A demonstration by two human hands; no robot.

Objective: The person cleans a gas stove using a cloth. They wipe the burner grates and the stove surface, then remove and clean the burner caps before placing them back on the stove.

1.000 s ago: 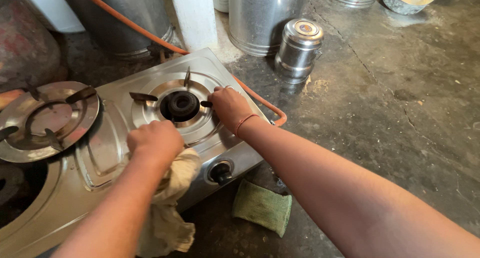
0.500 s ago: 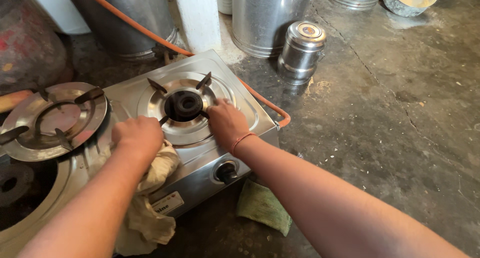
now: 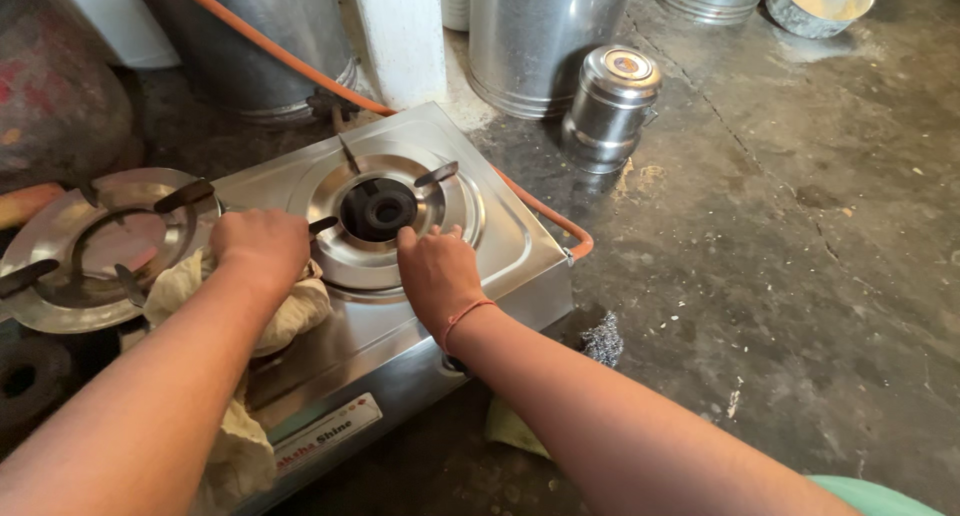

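Note:
A steel two-burner gas stove (image 3: 515, 251) sits on the floor in front of me. My left hand (image 3: 262, 246) presses a cream cloth (image 3: 292, 316) onto the stove top between the two burners. The cloth's loose end hangs over the stove's front edge. My right hand (image 3: 436, 272) lies flat on the shiny ring around the right burner (image 3: 378, 209), its fingertips at the near edge of the black burner head. A thin orange thread circles that wrist.
The left burner plate (image 3: 100, 241) lies beside my left hand. An orange hose (image 3: 290, 61) runs behind the stove. A small steel canister (image 3: 610, 101), a large steel drum (image 3: 545, 36) and a bowl (image 3: 820, 1) stand behind. A steel scrubber (image 3: 602, 338) and green cloth (image 3: 508, 428) lie near the front.
My right hand slid from the burner's far right side to its near edge. My left hand stayed on the cloth on the stove top.

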